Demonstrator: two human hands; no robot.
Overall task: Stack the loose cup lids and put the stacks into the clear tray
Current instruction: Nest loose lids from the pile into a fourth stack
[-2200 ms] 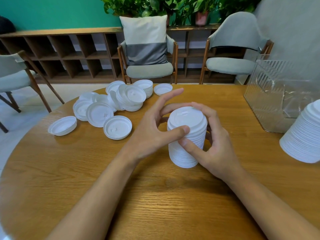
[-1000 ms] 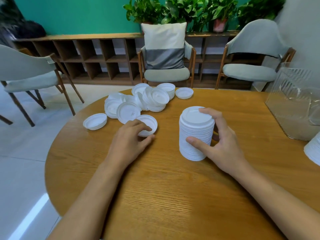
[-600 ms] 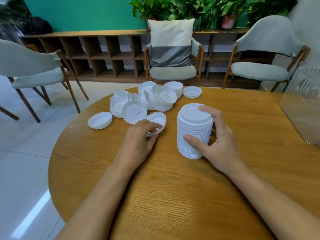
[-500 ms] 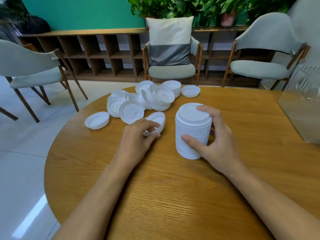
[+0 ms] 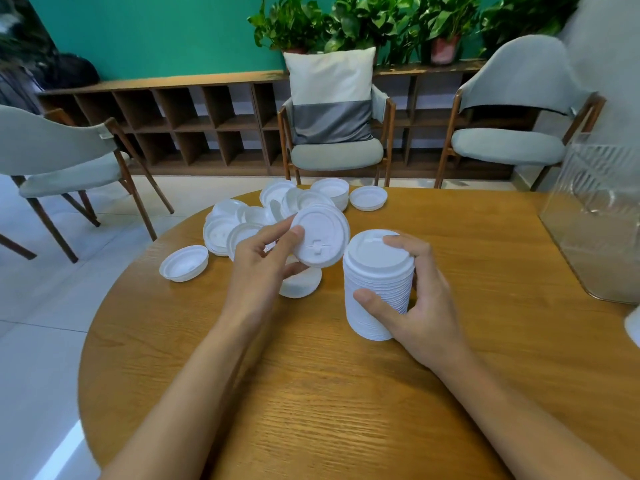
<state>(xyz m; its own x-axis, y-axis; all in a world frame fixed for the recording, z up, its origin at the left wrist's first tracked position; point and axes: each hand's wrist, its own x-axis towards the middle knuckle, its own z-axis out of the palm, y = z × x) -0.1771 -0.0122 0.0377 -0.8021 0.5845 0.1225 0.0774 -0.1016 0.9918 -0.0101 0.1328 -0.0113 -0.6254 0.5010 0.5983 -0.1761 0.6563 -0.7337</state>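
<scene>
Teal wall [image 5: 156, 36], pale tiled floor [image 5: 34, 341]
Three padded chairs [image 5: 337, 156] — one holding a cushion [image 5: 330, 95] — before a low wooden shelf [image 5: 194, 123] topped with plants [image 5: 346, 22].

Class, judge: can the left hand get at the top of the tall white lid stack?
Probably yes. The left hand, pinching a round white plastic lid, is beside the tall stack of white lids, nothing between; fingers of the right hand cover only the top's far edge.
</scene>
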